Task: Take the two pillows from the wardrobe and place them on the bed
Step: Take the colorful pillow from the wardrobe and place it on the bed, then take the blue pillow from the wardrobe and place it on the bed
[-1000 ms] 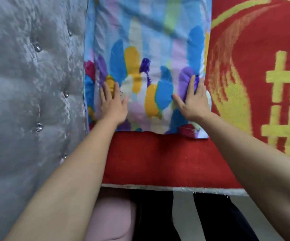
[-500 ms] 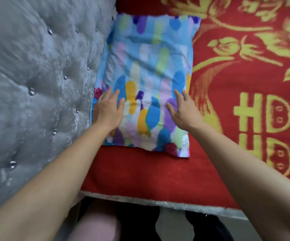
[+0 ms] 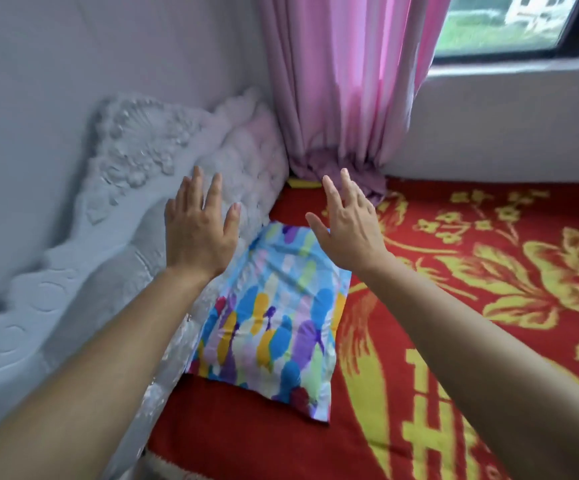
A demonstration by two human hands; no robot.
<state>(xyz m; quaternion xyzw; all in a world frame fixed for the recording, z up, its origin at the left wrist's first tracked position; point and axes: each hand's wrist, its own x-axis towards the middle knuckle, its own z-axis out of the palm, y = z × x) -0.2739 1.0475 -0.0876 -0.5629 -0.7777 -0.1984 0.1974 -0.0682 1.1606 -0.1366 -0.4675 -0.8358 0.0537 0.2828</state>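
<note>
A pillow (image 3: 274, 317) with blue, yellow and purple patches lies flat on the bed (image 3: 471, 306), its long side against the padded headboard. The bed is covered by a red blanket with yellow flowers and characters. My left hand (image 3: 199, 233) hovers above the pillow's far left corner, fingers spread, holding nothing. My right hand (image 3: 345, 223) is raised over the pillow's far right corner, also spread and empty. Neither hand touches the pillow. Only one pillow is in view.
A silver tufted headboard (image 3: 135, 209) with carved trim runs along the left, against a pale wall. A pink curtain (image 3: 343, 81) hangs in the corner, bunched on the bed. A window (image 3: 523, 22) and its grey sill are at the top right.
Both hands have lifted off the pillow, where they were pressing flat. The view has tilted up, now showing the wall, curtain and window.
</note>
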